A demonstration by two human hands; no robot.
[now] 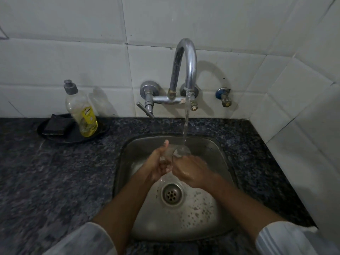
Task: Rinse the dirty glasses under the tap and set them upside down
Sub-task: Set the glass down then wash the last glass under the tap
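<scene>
Water from the tap [184, 65] falls into the glass [179, 153] we hold over the sink [211, 214]; left hand [156, 166] and right hand [189, 172] both wrap their grip around it.

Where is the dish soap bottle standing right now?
In the head view, the dish soap bottle stands at the left, on a dark tray on the counter, beside a sponge, left of the tap.

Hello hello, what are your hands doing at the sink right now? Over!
Left hand and right hand both gripping one glass over the sink. Tap water running into glass. Nothing blocking.
</scene>
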